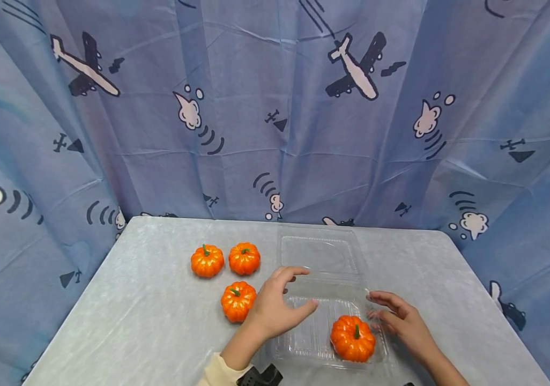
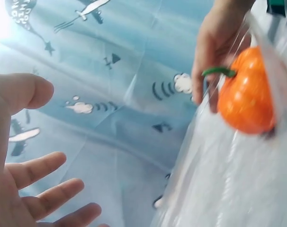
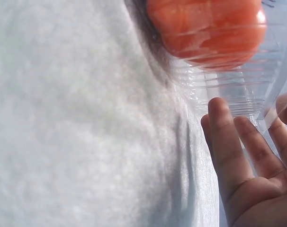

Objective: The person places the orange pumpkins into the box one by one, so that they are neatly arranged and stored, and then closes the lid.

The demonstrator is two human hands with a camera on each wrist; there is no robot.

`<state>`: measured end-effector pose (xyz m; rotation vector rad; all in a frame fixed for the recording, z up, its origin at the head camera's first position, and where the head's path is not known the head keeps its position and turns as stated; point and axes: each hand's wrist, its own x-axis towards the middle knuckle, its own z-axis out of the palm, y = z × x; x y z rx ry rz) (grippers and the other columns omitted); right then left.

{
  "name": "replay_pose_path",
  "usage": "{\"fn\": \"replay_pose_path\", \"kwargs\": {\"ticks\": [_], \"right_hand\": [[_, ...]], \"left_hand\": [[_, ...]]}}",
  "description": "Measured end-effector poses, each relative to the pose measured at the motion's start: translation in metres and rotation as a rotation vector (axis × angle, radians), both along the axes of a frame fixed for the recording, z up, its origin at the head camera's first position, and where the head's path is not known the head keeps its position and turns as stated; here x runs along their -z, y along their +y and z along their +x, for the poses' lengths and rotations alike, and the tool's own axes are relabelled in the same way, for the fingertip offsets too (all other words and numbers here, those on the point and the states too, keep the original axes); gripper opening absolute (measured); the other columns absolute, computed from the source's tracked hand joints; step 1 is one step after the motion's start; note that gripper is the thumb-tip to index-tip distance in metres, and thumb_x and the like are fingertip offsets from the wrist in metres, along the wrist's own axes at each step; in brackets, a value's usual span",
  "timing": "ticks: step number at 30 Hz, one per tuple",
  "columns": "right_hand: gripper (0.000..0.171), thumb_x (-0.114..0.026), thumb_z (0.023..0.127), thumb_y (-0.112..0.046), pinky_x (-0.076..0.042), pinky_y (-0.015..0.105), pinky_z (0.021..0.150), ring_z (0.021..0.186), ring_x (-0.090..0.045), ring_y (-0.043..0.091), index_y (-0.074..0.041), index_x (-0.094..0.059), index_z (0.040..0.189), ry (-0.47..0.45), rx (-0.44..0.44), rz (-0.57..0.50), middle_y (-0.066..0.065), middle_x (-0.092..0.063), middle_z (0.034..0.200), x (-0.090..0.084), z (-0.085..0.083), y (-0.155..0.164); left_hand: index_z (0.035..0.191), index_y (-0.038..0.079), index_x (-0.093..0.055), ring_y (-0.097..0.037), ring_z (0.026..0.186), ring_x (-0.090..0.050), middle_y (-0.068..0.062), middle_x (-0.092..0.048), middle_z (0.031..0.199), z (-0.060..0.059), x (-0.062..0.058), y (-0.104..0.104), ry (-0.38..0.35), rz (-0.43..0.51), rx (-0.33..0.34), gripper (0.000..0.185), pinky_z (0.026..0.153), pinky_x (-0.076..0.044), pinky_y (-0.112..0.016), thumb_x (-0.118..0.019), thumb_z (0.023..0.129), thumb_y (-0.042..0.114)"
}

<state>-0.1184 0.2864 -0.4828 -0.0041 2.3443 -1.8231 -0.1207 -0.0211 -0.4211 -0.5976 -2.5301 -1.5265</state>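
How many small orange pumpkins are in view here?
4. One pumpkin in the tray sits in the clear container. The far-left pumpkin and far-right pumpkin sit side by side on the table; the near pumpkin lies beside the left hand. None looks hidden.

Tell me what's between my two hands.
In the head view, the clear tray with one pumpkin in it lies between left hand and right hand.

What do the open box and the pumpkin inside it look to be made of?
The box looks like thin clear plastic: the table shows through it and its ribbed walls glint. The pumpkin seems a glossy moulded fake, likely plastic or foam, with bright highlights and a stiff green stem.
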Motion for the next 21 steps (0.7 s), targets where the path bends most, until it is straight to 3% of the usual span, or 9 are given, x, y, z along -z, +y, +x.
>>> {"fn": "replay_pose_path", "kwargs": {"ticks": [7,15,21], "right_hand": [[0.044,-0.055,0.096,-0.010,-0.059,0.032,0.075,0.092,-0.067,0.014,0.005,-0.044,0.137,-0.001,0.008,0.005,-0.011,-0.063,0.117,-0.001,0.000,-0.001],[0.043,-0.054,0.096,-0.007,-0.059,0.033,0.075,0.092,-0.067,0.014,0.004,-0.045,0.136,-0.010,0.023,0.029,0.020,-0.056,0.131,-0.002,0.000,-0.003],[0.044,-0.055,0.095,-0.008,-0.059,0.032,0.075,0.092,-0.067,0.014,0.004,-0.045,0.136,-0.012,0.023,0.024,0.012,-0.060,0.127,-0.002,0.000,-0.003]], "left_hand": [[0.121,0.026,-0.061,-0.013,0.109,-0.056,0.003,-0.061,0.120,-0.004,-0.008,-0.028,0.036,0.002,-0.069,0.047,0.088,-0.051,-0.042,-0.076,0.076,0.030],[0.118,0.025,-0.063,-0.011,0.104,-0.058,0.004,-0.062,0.115,-0.007,-0.009,-0.060,0.071,-0.044,-0.153,0.047,0.091,-0.050,-0.036,-0.077,0.074,0.026],[0.119,0.023,-0.063,-0.012,0.105,-0.057,0.005,-0.061,0.117,-0.008,-0.006,-0.079,0.038,-0.040,-0.205,0.047,0.089,-0.050,-0.035,-0.078,0.075,0.024]]}}
